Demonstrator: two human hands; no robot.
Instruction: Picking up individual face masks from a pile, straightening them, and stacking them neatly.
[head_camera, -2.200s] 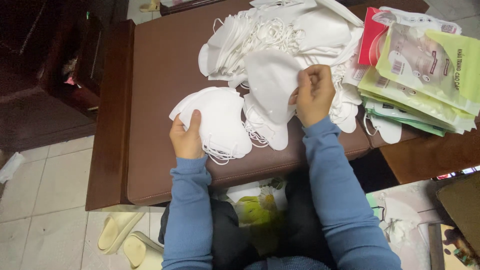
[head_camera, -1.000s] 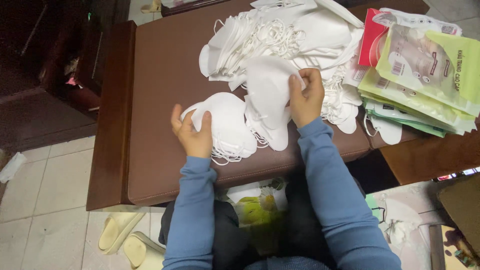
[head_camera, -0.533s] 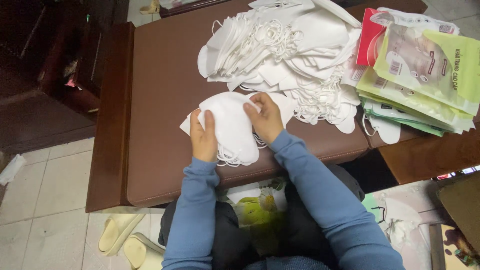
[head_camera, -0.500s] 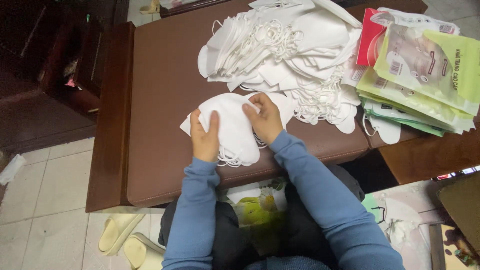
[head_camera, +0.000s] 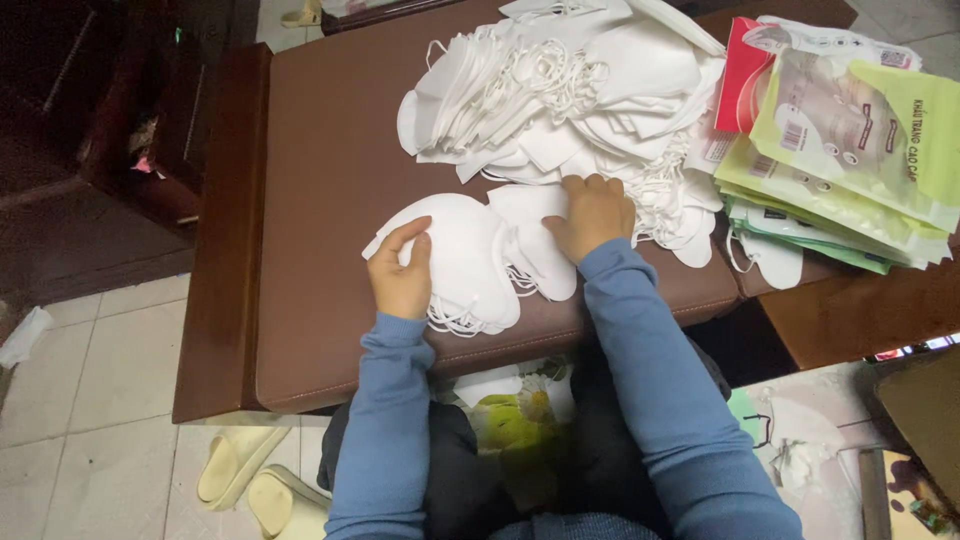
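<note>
1. Left hand (head_camera: 402, 277) lies flat, fingers spread, on the near stack (head_camera: 462, 262) of white masks and grips nothing; it just pins the pile to the brown bench (head_camera: 320, 180).
2. Right hand (head_camera: 592, 212) sits just right of the stack, fingers curled onto a loose mask (head_camera: 535, 235) that overlaps the stack's right edge. Whether it pinches the mask or only presses on it, I cannot tell.
3. Beyond the stack: the big heap (head_camera: 570, 90) of unsorted masks, ear loops tangled.
4. Far right of the stack, well apart: green packets (head_camera: 850, 150), fanned out.
5. My read: this is the squaring-up step, one mask going onto the pile.
6. The next move calls for sliding that mask flush over the stack while the left hand holds it, loops kept clear.
</note>
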